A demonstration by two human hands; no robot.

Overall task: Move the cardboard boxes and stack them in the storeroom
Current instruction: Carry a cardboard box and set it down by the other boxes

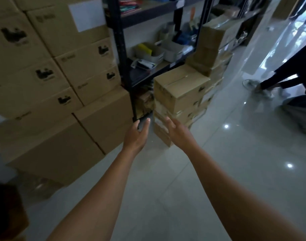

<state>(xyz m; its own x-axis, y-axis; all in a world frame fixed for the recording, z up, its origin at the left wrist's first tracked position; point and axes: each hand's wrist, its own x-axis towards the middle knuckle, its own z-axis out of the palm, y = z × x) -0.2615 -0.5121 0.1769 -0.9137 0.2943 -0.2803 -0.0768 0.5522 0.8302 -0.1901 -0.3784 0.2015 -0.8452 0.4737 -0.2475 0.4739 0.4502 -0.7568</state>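
Observation:
A short stack of small taped cardboard boxes (pixel 179 89) stands on the floor in front of a black metal shelf (pixel 121 54). More brown boxes (pixel 211 54) rise in a taller stack behind it. Both my arms reach forward toward the lower boxes of the short stack. My left hand (pixel 137 134) hangs just left of the stack, fingers relaxed, holding nothing. My right hand (pixel 179 132) is in front of the stack's lower boxes, fingers straight and empty; whether it touches the cardboard I cannot tell.
A wall of large printed cardboard boxes (pixel 49 80) fills the left side down to the floor. The shelf carries grey bins (pixel 149 53) and loose items. A person (pixel 291 87) crouches at the right on the glossy tiled floor (pixel 218 171).

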